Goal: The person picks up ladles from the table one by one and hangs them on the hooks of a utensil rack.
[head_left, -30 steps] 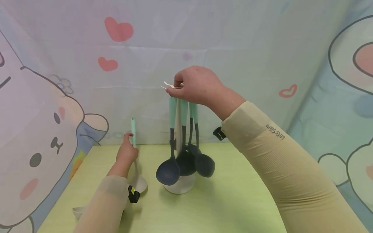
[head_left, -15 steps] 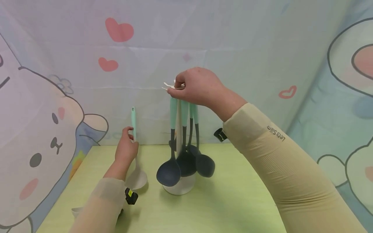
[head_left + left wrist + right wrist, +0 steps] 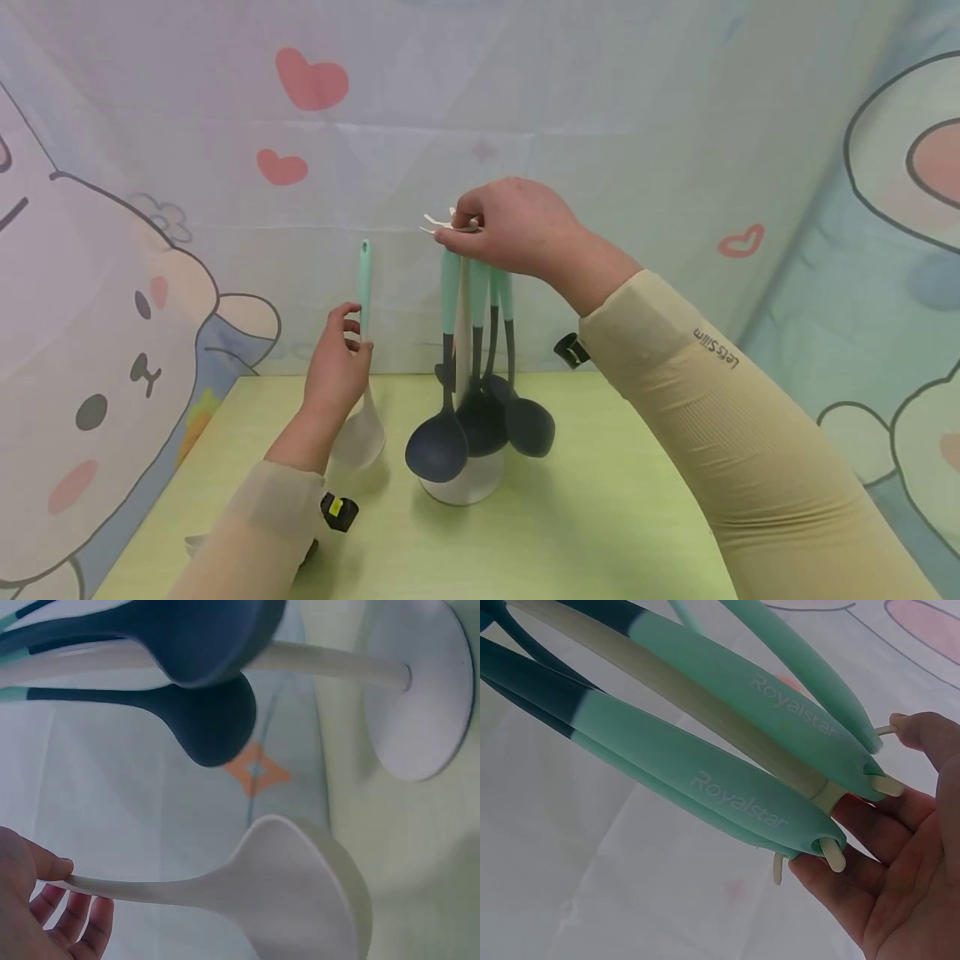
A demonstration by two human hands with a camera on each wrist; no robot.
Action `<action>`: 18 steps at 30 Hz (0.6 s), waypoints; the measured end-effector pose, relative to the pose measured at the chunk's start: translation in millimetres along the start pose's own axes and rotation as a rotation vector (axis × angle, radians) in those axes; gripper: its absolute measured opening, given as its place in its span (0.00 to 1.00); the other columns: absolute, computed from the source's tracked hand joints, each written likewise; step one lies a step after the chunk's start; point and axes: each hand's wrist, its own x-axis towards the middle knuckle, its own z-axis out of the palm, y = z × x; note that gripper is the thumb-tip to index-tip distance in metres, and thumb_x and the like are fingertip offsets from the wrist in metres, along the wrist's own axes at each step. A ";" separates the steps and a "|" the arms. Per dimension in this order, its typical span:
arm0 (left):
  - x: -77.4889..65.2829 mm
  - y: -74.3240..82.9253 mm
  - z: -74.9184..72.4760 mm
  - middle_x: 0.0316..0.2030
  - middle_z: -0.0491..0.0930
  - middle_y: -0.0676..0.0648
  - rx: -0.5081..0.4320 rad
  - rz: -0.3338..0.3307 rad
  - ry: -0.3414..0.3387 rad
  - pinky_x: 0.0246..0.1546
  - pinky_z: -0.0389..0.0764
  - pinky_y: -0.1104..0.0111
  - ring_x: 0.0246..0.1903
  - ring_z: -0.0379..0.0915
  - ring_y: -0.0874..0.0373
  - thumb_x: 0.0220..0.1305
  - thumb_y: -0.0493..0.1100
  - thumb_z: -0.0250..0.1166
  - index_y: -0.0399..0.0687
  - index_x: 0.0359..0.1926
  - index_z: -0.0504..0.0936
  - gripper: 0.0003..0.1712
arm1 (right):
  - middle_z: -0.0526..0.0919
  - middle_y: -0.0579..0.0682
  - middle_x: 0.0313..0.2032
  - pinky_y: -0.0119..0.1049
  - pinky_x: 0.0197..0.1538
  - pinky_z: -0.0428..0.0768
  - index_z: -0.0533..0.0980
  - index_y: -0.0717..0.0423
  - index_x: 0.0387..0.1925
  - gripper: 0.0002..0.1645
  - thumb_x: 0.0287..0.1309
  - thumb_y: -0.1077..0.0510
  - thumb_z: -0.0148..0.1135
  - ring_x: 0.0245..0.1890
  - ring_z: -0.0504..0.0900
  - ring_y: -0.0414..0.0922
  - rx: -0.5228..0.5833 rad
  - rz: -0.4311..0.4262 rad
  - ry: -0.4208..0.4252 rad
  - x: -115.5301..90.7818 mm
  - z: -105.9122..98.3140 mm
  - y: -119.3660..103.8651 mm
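Observation:
My left hand (image 3: 337,367) pinches a ladle (image 3: 358,437) with a mint handle and a pale bowl. The ladle stands nearly upright, handle end up, left of a white utensil stand (image 3: 468,483). In the left wrist view, thumb and fingers meet on its pale neck, and the bowl (image 3: 292,889) hangs near the stand's round base (image 3: 424,697). My right hand (image 3: 517,225) grips the hooked top of the stand. Several dark utensils with mint handles (image 3: 705,780) hang from its hooks, among them a dark ladle (image 3: 437,450) at the front left.
The stand is on a pale yellow-green table (image 3: 600,500). Partly behind the left sleeve lie a pale bowl-shaped piece (image 3: 195,544) and a dark object (image 3: 310,552). A printed cloth backdrop (image 3: 637,150) rises behind the table.
My left hand has raised the ladle and brought it slightly right, closer to the stand; its handle end now reaches higher. The right hand keeps its grip on the stand's top.

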 end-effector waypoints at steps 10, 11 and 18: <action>-18.5 32.3 -11.0 0.57 0.73 0.47 -0.058 0.092 0.059 0.36 0.78 0.57 0.50 0.75 0.50 0.71 0.37 0.58 0.61 0.71 0.62 0.31 | 0.82 0.40 0.29 0.38 0.37 0.73 0.81 0.44 0.36 0.16 0.66 0.39 0.57 0.32 0.76 0.42 -0.012 -0.009 0.011 -0.5 1.6 -1.3; -19.8 34.0 -11.1 0.57 0.73 0.48 -0.060 0.096 0.059 0.36 0.78 0.57 0.50 0.75 0.50 0.71 0.37 0.58 0.61 0.71 0.62 0.31 | 0.82 0.40 0.30 0.38 0.37 0.73 0.81 0.44 0.37 0.16 0.66 0.39 0.57 0.32 0.76 0.42 -0.013 -0.007 0.010 -0.5 1.5 -1.4; -28.7 45.3 -11.3 0.57 0.73 0.48 -0.074 0.131 0.071 0.39 0.78 0.57 0.49 0.74 0.51 0.72 0.38 0.58 0.60 0.71 0.63 0.31 | 0.83 0.40 0.31 0.38 0.38 0.74 0.81 0.44 0.37 0.16 0.65 0.39 0.57 0.33 0.76 0.42 -0.004 0.000 0.001 -0.3 1.4 -2.1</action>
